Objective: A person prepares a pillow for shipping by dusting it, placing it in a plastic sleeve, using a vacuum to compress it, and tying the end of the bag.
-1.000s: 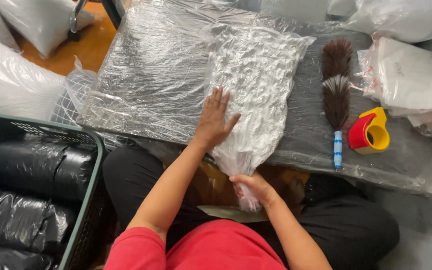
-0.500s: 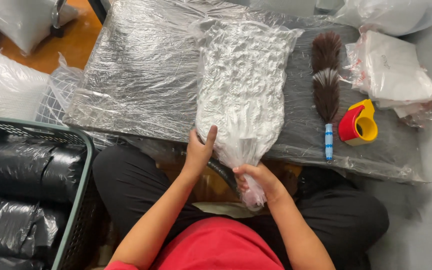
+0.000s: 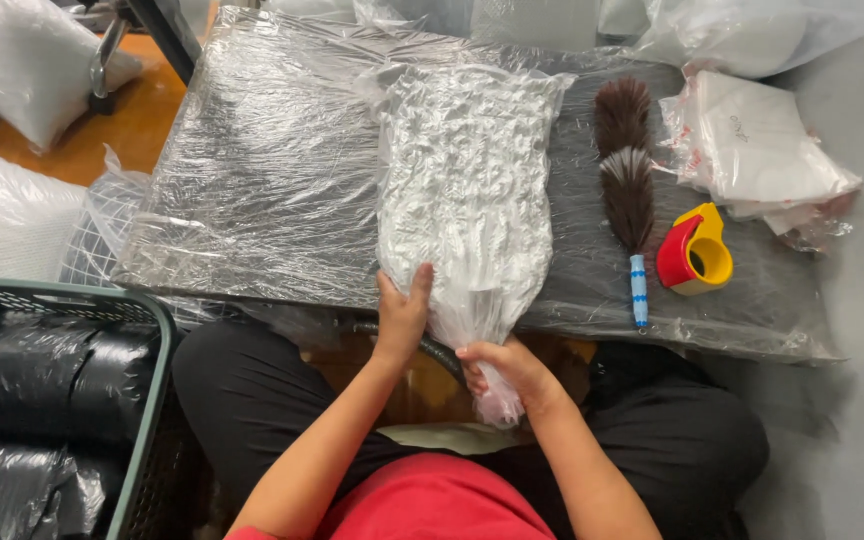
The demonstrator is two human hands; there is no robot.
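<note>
Step in hand, judged from the grip: pressing down and gathering the near end of a clear plastic bag (image 3: pixel 467 190) stuffed with crinkled white filling. Bag lying lengthwise on the film-wrapped table (image 3: pixel 252 180), far end toward the top, neck hanging off the near edge over the lap. Left hand (image 3: pixel 402 315) laid flat on the bag's lower left flank at the table edge, fingers together, pointing up. Right hand (image 3: pixel 507 368) closed in a fist round the twisted neck just below the edge.

Next move, as a judgement: calls for a firm hold on the neck and even pressure from the flat palm, so the filling stays compact.

Beside the bag, right: feather duster (image 3: pixel 627 190), then red-and-yellow tape dispenser (image 3: pixel 694 252). Green basket (image 3: pixel 142 400) at left.

Against one second ago: left hand lower on the bag, fingers less spread; right fist unchanged on the neck.
</note>
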